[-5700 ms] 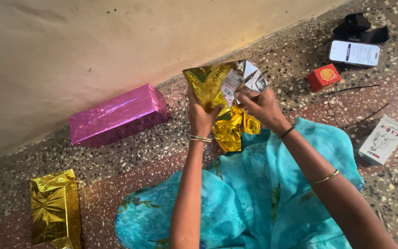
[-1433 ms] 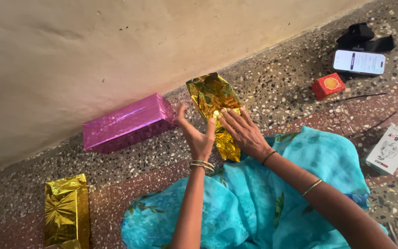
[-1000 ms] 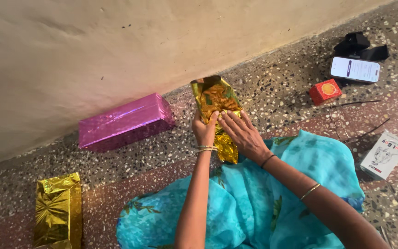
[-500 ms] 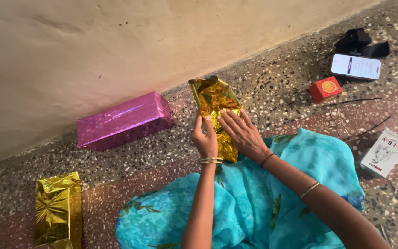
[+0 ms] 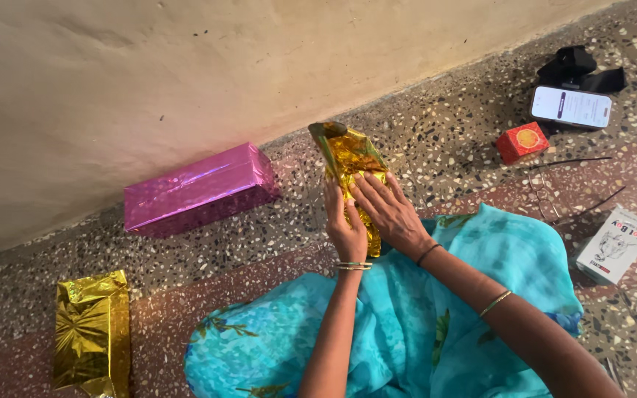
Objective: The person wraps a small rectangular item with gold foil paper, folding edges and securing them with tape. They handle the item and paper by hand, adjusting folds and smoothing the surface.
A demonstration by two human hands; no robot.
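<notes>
- The left hand [image 5: 346, 227] lies flat, fingers straight and together, pressed against the left side of the gold foil parcel [image 5: 351, 168]; two thin bangles sit at its wrist.
- The right hand [image 5: 385, 212] rests palm-down on the same parcel, fingers spread and pointing toward 10 o'clock, fingertips on the foil; a dark band circles the wrist and a gold bangle sits further up the forearm.
- Neither hand closes round the parcel; both press on it.
- The gold foil parcel lies on the speckled floor [image 5: 444, 147] just beyond the turquoise cloth [image 5: 422, 317] over the person's lap, its long axis running from 11 to 5 o'clock, its far end crumpled open.
- At 9 o'clock from the hands, a pink foil-wrapped box [image 5: 197, 189] lies near the wall [image 5: 186, 74].
- At 8 o'clock, well apart, lies a second gold-wrapped package [image 5: 91, 332].
- At 2 o'clock sits a small red box [image 5: 523, 141]; beyond it, a phone [image 5: 571, 106] with a lit screen, touching a black strap [image 5: 579, 66].
- At 3 o'clock, a white carton [image 5: 617, 234] lies beside the cloth's edge.
</notes>
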